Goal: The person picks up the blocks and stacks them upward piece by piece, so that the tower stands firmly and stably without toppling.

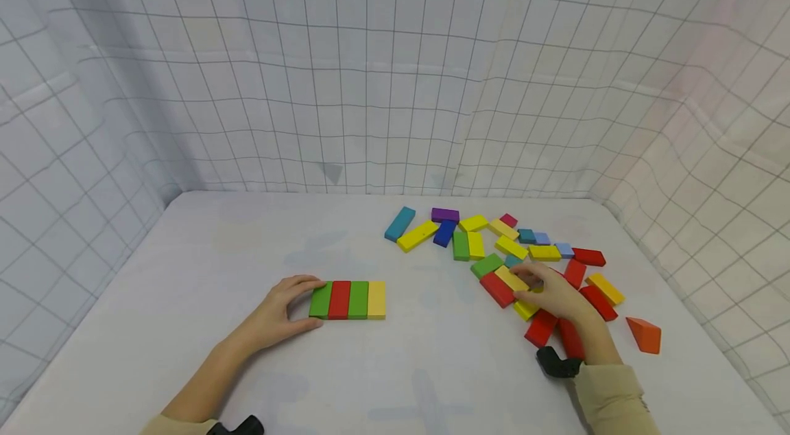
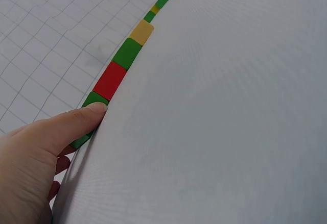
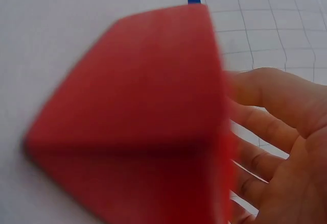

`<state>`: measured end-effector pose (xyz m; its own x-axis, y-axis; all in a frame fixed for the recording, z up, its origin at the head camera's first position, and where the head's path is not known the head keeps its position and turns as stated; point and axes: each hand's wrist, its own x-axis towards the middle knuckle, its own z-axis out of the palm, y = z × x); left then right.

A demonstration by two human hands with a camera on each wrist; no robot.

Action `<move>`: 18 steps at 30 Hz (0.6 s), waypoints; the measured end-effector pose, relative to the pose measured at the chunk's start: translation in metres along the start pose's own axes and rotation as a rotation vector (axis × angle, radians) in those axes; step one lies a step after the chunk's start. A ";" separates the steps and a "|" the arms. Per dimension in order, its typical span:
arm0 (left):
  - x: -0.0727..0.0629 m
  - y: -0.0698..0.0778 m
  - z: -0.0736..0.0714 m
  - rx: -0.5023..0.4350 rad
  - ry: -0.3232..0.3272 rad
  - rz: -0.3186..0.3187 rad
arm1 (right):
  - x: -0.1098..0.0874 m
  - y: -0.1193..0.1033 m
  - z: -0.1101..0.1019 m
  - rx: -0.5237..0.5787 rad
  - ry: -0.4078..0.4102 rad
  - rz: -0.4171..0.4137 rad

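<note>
A row of blocks lies on the white table: a green block [image 1: 320,300], a red block [image 1: 339,300], a second green block [image 1: 358,300] and a pale yellow block [image 1: 376,300], side by side. My left hand [image 1: 285,310] pinches the leftmost green one, thumb at its near end and fingers at its far end. Over the scattered blocks on the right, my right hand [image 1: 552,294] has thumb and forefinger at either side of another pale yellow block [image 1: 509,278]. A large red block [image 3: 138,86] hides those fingertips in the right wrist view; I cannot tell whether they grip.
Around the right hand lie several loose blocks, among them a red block [image 1: 496,289] and a yellow block [image 1: 525,311]. An orange wedge [image 1: 645,335] sits farther right. Teal block [image 1: 400,224] and purple block [image 1: 445,215] lie toward the back. Gridded white cloth [image 1: 395,78] surrounds the table.
</note>
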<state>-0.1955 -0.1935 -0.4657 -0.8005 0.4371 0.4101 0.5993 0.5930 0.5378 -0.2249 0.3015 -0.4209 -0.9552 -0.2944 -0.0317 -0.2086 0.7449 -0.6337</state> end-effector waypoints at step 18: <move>0.000 0.000 0.000 0.005 0.009 0.018 | 0.001 0.008 -0.002 0.002 0.043 0.021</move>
<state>-0.1957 -0.1934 -0.4659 -0.7897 0.4411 0.4263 0.6132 0.5886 0.5269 -0.2274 0.3079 -0.4245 -0.9674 -0.2528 -0.0119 -0.1880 0.7492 -0.6351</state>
